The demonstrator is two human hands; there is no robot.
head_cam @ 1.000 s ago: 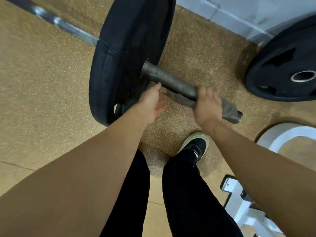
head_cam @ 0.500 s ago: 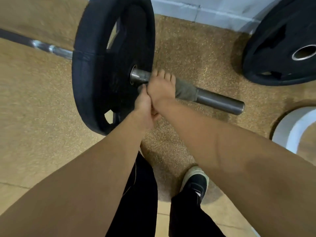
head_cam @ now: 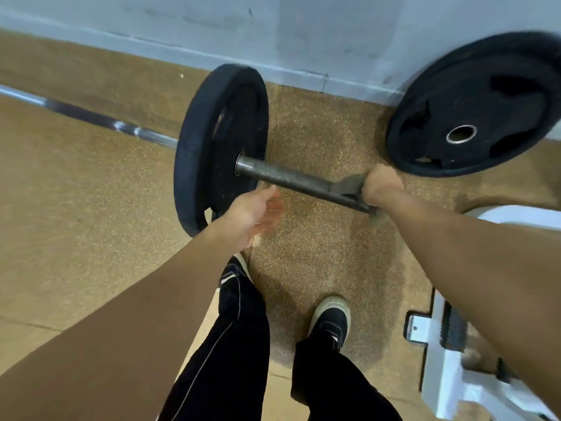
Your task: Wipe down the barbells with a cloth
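Right hand (head_cam: 381, 185) grips the cloth (head_cam: 349, 185) wrapped round the sleeve (head_cam: 288, 177) end, left hand (head_cam: 252, 212) loose, holding nothing. Best squeeze tight and drag slowly back toward the plate (head_cam: 218, 147).

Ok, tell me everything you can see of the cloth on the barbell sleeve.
The cloth is a dull grey-brown rag, close in colour to the metal it covers. It is wrapped around the outer end of the barbell sleeve, far from the loaded black plate. The right hand grips it around the sleeve, hiding most of it; only a creased flap shows on the plate side of the fist. The left hand hangs apart from it.
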